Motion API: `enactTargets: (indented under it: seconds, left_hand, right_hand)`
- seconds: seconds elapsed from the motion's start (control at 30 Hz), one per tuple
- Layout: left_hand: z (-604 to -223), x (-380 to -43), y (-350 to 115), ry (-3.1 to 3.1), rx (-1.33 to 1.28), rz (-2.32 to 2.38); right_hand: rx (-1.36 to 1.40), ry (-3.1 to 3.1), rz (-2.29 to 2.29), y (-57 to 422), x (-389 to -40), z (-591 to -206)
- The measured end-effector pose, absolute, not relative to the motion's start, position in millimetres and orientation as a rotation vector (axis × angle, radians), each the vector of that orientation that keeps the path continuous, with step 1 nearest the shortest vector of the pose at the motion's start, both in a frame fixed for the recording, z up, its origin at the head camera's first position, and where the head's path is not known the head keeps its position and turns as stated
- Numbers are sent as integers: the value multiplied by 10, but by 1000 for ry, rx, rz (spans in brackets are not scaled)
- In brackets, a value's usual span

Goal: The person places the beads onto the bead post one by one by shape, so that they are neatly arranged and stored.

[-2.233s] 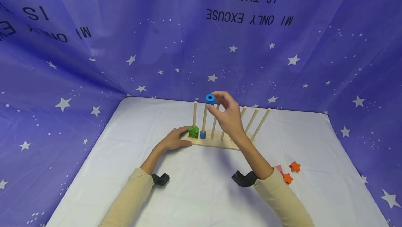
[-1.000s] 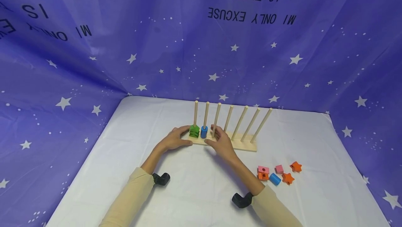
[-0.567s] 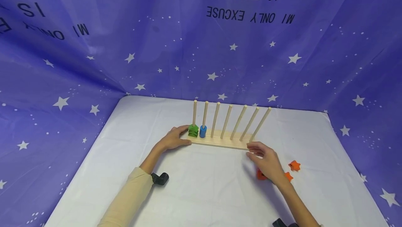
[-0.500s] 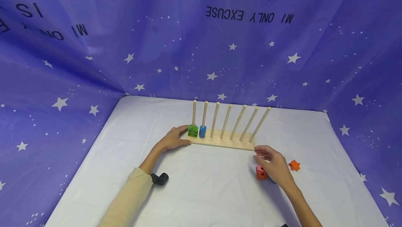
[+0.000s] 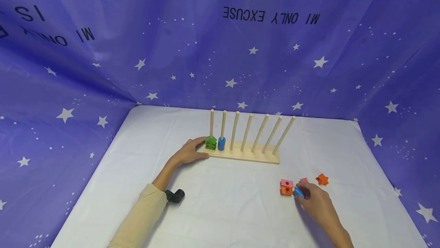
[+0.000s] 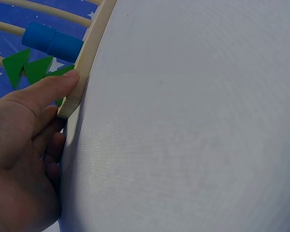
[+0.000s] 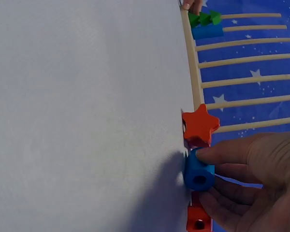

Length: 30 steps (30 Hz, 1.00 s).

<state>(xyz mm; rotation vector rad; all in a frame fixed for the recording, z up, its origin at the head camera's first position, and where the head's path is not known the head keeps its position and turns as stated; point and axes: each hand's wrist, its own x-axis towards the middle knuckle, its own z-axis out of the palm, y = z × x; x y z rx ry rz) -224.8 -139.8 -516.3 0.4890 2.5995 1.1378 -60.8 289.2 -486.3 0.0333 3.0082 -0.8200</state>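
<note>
My left hand (image 5: 188,153) grips the left end of a wooden peg stand (image 5: 256,157), thumb along the front edge of its base. Green triangular beads (image 5: 211,143) are stacked on the leftmost peg, and two blue cylinder beads (image 6: 52,41) sit on the one beside it. At the right of the table my right hand (image 5: 317,204) pinches a third blue cylinder bead (image 7: 199,169) between thumb and fingers; its hole shows in the right wrist view. The fingers partly cover that bead in the head view.
Beside the right hand lie a pink block (image 5: 287,183), an orange block (image 5: 287,191) and an orange star bead (image 5: 322,179). Another pink block (image 5: 304,180) is partly hidden behind the fingers. Several bare upright pegs (image 5: 246,133) stand along the base. A purple star-patterned cloth (image 5: 192,49) encloses the white table.
My right hand set a blue bead on the second peg, let go, and moved right and toward me to the loose beads, where it now pinches another blue cylinder. The left hand stayed put.
</note>
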Motion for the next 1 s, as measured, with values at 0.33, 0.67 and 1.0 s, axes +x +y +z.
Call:
enactTargets:
  seconds: [0.33,0.67,1.0]
  left_hand:
    - [-5148,-2244,-1388,2599,490,1140]
    - [-5158,-2240,-1397,2596,490,1149]
    - [-5170,-2249,-1406,2599,501,1137]
  right_hand:
    - [55,3027,-691,2822,-605,-4795]
    - [-137,3287,-1121,2669,-777,-4482]
    - [-407,2892,-1874,2069,-1155,-4067]
